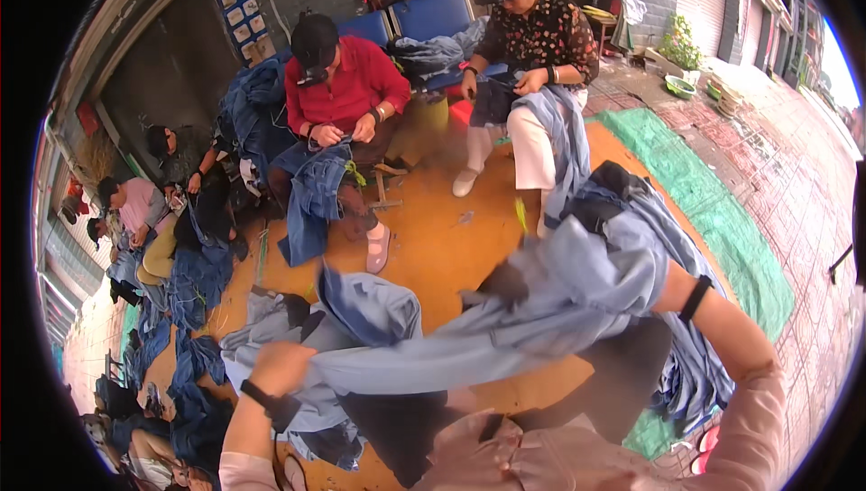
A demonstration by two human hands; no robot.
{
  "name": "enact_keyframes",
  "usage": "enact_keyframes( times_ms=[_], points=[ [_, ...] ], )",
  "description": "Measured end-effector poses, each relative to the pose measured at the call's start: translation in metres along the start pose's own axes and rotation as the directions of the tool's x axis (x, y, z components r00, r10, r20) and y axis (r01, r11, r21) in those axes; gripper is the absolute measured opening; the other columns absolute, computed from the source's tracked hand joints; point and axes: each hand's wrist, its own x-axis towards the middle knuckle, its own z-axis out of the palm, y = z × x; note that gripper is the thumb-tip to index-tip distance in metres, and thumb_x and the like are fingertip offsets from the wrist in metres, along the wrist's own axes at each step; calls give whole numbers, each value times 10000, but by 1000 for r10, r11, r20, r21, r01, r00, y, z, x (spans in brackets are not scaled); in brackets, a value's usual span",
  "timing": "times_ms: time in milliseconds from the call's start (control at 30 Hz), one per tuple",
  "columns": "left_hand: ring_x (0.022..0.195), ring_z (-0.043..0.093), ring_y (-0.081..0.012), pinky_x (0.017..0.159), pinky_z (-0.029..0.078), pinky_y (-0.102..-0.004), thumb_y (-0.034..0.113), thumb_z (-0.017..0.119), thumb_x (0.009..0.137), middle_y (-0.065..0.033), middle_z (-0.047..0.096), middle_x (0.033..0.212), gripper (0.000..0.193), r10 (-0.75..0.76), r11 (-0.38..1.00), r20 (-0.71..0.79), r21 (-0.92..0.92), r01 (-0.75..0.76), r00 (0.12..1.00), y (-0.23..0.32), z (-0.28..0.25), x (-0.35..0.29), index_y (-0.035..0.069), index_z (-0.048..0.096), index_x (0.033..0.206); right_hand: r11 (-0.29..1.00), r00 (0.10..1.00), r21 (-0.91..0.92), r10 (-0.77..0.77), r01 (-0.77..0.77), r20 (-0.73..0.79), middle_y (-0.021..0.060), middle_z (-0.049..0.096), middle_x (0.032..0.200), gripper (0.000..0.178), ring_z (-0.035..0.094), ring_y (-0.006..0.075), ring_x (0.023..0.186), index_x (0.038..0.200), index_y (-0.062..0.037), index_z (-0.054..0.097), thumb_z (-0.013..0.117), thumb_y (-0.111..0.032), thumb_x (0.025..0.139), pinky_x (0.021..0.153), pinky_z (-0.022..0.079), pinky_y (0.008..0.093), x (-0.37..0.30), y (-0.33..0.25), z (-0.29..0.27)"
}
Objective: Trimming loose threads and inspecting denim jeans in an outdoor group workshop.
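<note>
The pale jeans [469, 347] span the space over the lap [622, 383]; they look soft, limp and fairly light, best held by a bunched fold at each end. The left hand [281, 367] has its grip closed on one end; the right hand [669, 289] meets the other, fingers hidden, closure unclear. A denim pile [695, 374] lies beside the right forearm.

Blue seats [433, 17] stand at the far side against a dark wall, with a blue poster [240, 9] hanging to their left. Far right, a leafy plant [681, 40] grows near a pale shutter [701, 0], and a green basin [676, 91] sits on the paving [812, 207]. A green sheet [708, 198] borders the orange floor covering [428, 229]; pink footwear [710, 438] lies near right.
</note>
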Motion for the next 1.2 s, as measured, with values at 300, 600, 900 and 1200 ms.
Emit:
enact_keyframes(
  times_ms=[300,600,900,1200],
  points=[
    [850,657,-280,764,484,-347,-15,401,813,-155,664,921,426,-412,906,-741,-395,151,531,-31,-132,38,97,633,1152,888,995,-454,92,-73,21,95,608,768,170,575,198,689,908,10,610,685,-77,783,661,463,319,58,-59,-102],
    [869,641,-380,762,493,-453,112,586,810,-206,656,922,197,-18,994,-429,-103,-29,903,-16,-16,30,37,622,989,741,713,-576,192,345,674,135,654,737,107,659,307,740,848,-86,650,639,-187,814,649,518,408,-38,-9,8],
    [759,621,-207,705,459,-304,133,579,817,-99,658,796,209,-3,787,-210,-603,-127,978,-19,-70,62,-24,673,918,952,870,-272,249,-139,426,198,639,788,261,617,320,751,922,52,646,670,-197,849,690,474,374,-2,-35,-37],
    [906,605,-125,829,454,-245,209,611,904,-38,668,987,310,-201,453,-82,-891,18,976,-21,-45,52,-33,652,1093,752,749,31,651,-658,124,-57,518,713,157,404,33,616,876,-37,619,662,-187,857,479,293,230,-8,-44,-39]
  ],
)
